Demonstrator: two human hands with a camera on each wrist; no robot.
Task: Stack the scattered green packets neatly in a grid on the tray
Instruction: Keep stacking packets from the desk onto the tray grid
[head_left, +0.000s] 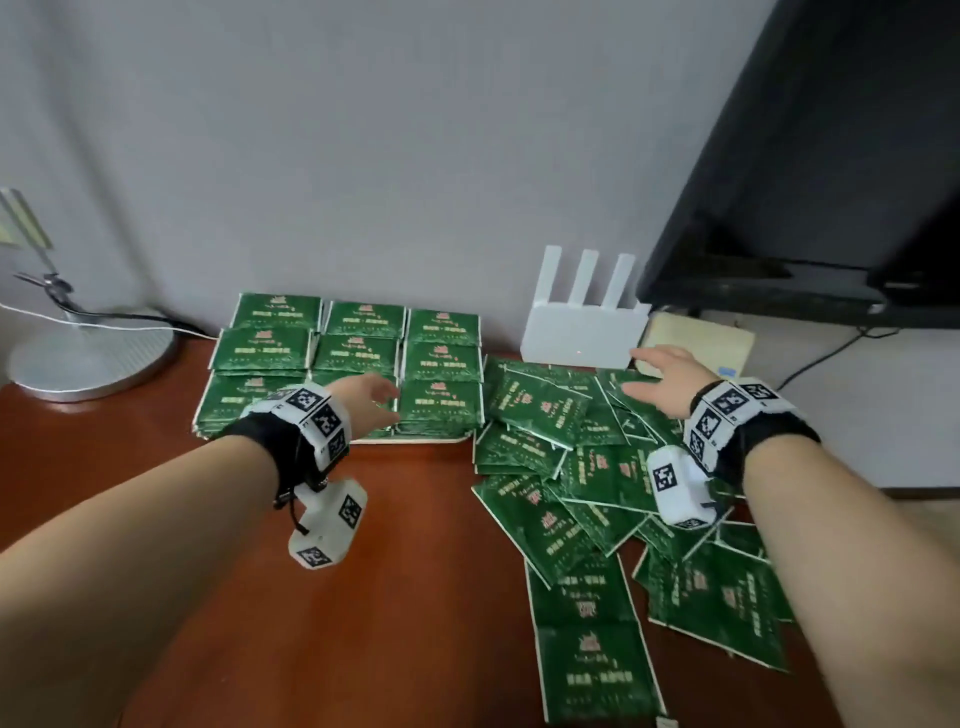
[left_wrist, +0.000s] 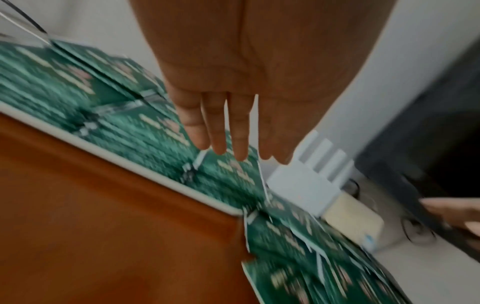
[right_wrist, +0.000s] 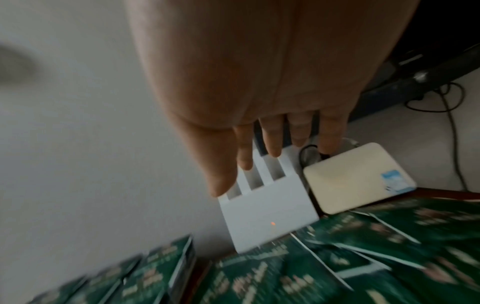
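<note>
- Far left, desk lamp (head_left: 78, 332) stood on the wooden tabletop (head_left: 426, 571), w/ a white cable running off its base; not part of the job.
- Tray (head_left: 410, 440) sat left of centre against the wall, only its pale front rim showing. The stacked packets (head_left: 441, 364) on it made a 3-by-3 grid, several deep per pile, edges fairly square.
- Left hand (head_left: 371, 402) hovered over the front-middle pile, fingers straight and relaxed, holding nothing; left wrist view showed the fingers (left_wrist: 221, 131) pointing down toward the packets, apart from them as far as the blur let me judge.
- Loose heap of green packets (head_left: 597, 499) lay just right of the tray, overlapping at all angles, spreading toward the near table edge.
- Right hand (head_left: 662, 382) was spread above the heap's far end, fingers extended, gripping nothing.
- White router (head_left: 584, 327) and a cream box (head_left: 696, 338) stood behind the heap by the wall; black monitor (head_left: 831, 182) far right.
- Handling, my judgement: packets looked like flat foil sachets, light, thin, glossy, so prob. slippery on each other and a bit floppy. Not fragile, but corners could crease.
- Best hold, imo: pinch one by a sealed edge, thumb on top and fingers under, or slide it off the heap first, since the top ones overlap and would drag neighbours. Tall piles may slump if nudged sideways, so set down flat from above.
</note>
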